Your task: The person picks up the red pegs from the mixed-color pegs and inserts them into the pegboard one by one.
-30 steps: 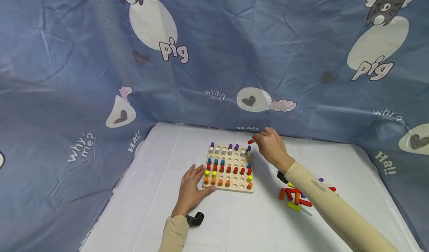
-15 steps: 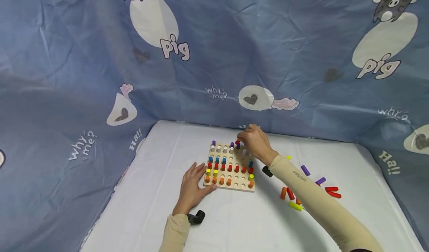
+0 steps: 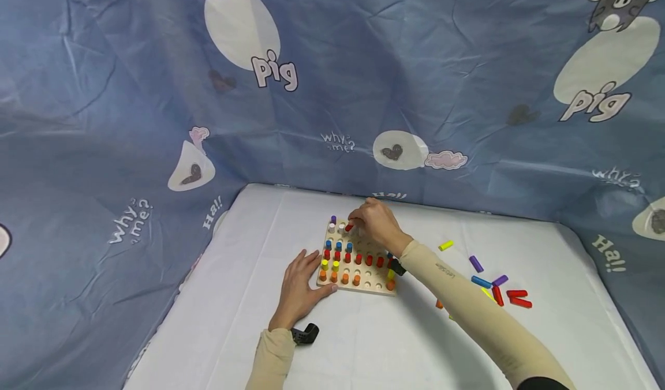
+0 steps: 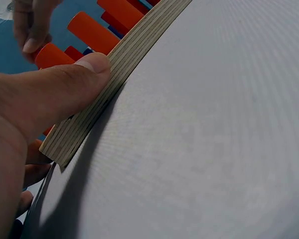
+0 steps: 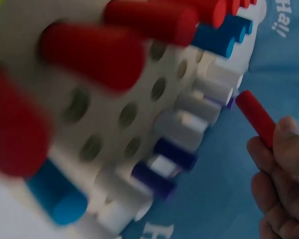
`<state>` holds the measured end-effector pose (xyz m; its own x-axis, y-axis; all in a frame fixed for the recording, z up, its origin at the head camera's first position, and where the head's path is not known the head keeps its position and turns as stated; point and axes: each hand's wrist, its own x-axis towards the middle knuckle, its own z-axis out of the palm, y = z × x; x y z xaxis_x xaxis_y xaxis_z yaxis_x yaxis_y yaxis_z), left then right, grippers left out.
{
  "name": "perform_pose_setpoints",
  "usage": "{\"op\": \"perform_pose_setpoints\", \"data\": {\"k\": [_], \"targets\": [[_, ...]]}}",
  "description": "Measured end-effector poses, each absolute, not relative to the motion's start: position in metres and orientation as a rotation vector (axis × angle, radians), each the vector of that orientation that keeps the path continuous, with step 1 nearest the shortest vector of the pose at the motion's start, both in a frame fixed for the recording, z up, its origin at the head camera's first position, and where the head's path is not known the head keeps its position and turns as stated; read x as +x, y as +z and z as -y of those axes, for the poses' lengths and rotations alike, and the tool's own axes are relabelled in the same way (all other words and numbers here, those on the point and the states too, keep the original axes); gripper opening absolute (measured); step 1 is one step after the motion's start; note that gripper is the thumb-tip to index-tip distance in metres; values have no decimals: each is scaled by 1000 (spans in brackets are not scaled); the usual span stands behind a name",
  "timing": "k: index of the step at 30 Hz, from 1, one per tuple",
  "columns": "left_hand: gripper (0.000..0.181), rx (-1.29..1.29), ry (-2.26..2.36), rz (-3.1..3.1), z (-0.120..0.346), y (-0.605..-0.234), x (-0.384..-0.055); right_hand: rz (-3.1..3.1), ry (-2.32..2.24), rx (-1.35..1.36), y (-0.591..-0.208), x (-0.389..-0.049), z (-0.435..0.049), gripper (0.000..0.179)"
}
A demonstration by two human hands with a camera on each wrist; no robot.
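A wooden pegboard (image 3: 365, 289) stands on the white surface with rows of coloured pegs upright in its holes. My left hand (image 3: 297, 292) rests at its front left corner, thumb along the front edge and fingers extended by the left side. In the left wrist view the thumb touches the board's layered edge (image 4: 134, 56) beside orange pegs (image 4: 93, 32). Over the far part of the board, my right hand (image 3: 381, 225) pinches a red peg (image 5: 256, 117) between thumb and fingers. The peg is tilted, apart from the white pegs (image 5: 217, 92) nearby. This hand hides part of the back rows.
Loose pegs lie to the right of the board, among them a yellow one (image 3: 445, 245), a blue one (image 3: 481, 281) and a red one (image 3: 516, 293). The right forearm covers part of that pile. A blue printed cloth (image 3: 312, 90) hangs behind the surface.
My right hand has moved left along the far side of the board, carrying the red peg. The left hand has stayed at the corner. More loose pegs show beyond the right forearm.
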<state>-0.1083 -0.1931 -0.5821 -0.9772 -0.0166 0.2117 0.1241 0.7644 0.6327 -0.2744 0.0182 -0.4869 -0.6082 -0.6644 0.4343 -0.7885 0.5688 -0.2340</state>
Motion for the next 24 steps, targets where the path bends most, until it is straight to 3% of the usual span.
{"op": "perform_pose_setpoints", "data": {"k": [13, 24], "targets": [[85, -60, -1042, 2789, 194, -584, -108, 2567, 612, 1377, -493, -264, 11, 6], [86, -57, -1040, 2783, 196, -584, -108, 2621, 585, 1363, -503, -265, 23, 9]]}}
